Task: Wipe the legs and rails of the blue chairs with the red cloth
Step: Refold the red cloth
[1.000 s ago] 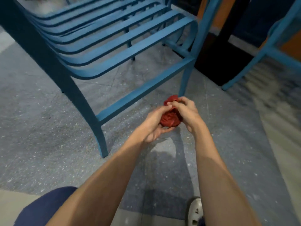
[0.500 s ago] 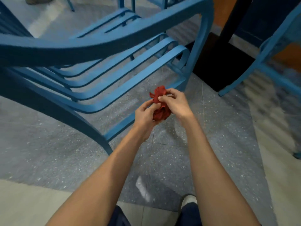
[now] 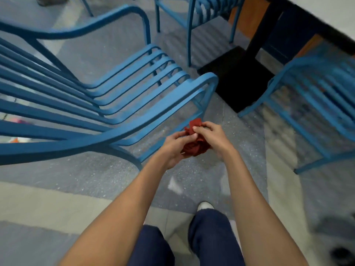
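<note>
Since half a second ago my head has lifted: the nearest blue chair (image 3: pixel 134 89) now shows its whole slatted seat and both armrests, and my dark blue trousers (image 3: pixel 211 237) have come into view at the bottom. My hands have stayed together on the red cloth (image 3: pixel 195 147), which is bunched into a ball between them. My left hand (image 3: pixel 173 145) cups it from the left with fingers curled around it, and my right hand (image 3: pixel 213 138) grips it from the right, fingertips pinching a fold at the top. I hold the cloth in the air, over the grey speckled floor (image 3: pixel 96 173), just beside the front end of the chair's near armrest. It overlaps the low side rail in view, but I cannot tell whether they touch. A second blue chair (image 3: pixel 317 96) stands to the right, a third (image 3: pixel 189 25) at the far edge, with a black table base (image 3: pixel 236 79) between them.
</note>
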Available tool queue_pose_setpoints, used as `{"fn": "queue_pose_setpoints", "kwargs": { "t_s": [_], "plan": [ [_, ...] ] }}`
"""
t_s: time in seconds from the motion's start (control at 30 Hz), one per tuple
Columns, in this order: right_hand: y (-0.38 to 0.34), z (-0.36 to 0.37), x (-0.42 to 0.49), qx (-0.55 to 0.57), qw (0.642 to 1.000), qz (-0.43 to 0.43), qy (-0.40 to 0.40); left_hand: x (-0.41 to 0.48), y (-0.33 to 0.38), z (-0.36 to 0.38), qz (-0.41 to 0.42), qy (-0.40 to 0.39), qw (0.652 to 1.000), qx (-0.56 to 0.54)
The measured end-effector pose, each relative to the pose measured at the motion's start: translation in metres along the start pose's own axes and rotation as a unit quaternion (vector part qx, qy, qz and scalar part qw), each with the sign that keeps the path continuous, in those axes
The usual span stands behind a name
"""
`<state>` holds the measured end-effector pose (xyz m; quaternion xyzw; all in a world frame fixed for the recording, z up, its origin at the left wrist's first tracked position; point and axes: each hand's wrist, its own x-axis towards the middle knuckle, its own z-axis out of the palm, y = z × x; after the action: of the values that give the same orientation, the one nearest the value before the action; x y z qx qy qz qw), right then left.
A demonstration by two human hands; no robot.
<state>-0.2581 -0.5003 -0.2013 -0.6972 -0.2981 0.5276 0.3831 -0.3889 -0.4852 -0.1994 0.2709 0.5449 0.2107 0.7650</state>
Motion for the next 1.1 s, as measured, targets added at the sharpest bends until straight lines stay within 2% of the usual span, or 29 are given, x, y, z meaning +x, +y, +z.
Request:
{"fn": "queue_pose_setpoints", "kwargs": {
  "t_s": [0.13, 0.3, 0.4, 0.47, 0.57, 0.7, 0.8, 0.93, 1.1],
  "plan": [
    [-0.064, -0.044, -0.054, 0.031, 0.999, -0.013, 0.014, -0.057, 0.051, 0.037, 0.002, -0.037, 0.999, -0.023],
    [-0.149, -0.091, -0.089, 0.086, 0.992, -0.085, 0.016, -0.099, 0.129, 0.082, 0.039, -0.078, 0.994, -0.066],
    [-0.2, -0.119, -0.094, 0.152, 0.982, -0.105, 0.037, -0.107, 0.179, 0.111, 0.065, -0.094, 0.991, -0.072],
    [-0.224, -0.135, -0.09, 0.211, 0.972, -0.087, 0.064, -0.106, 0.208, 0.131, 0.084, -0.103, 0.989, -0.063],
    [-0.26, -0.16, -0.083, 0.28, 0.955, -0.058, 0.075, -0.096, 0.25, 0.164, 0.117, -0.118, 0.986, -0.034],
    [-0.299, -0.182, -0.064, 0.17, 0.982, -0.041, 0.069, -0.067, 0.297, 0.203, 0.137, -0.123, 0.983, -0.003],
    [-0.315, -0.198, -0.025, 0.119, 0.986, 0.004, 0.115, -0.03, 0.33, 0.227, 0.146, -0.118, 0.982, 0.008],
    [-0.345, -0.216, 0.023, 0.207, 0.972, -0.038, 0.107, 0.017, 0.372, 0.257, 0.156, -0.112, 0.981, -0.011],
    [-0.371, -0.245, 0.086, 0.26, 0.939, -0.064, 0.216, 0.064, 0.417, 0.287, 0.13, -0.172, 0.976, 0.027]
  ]
}}
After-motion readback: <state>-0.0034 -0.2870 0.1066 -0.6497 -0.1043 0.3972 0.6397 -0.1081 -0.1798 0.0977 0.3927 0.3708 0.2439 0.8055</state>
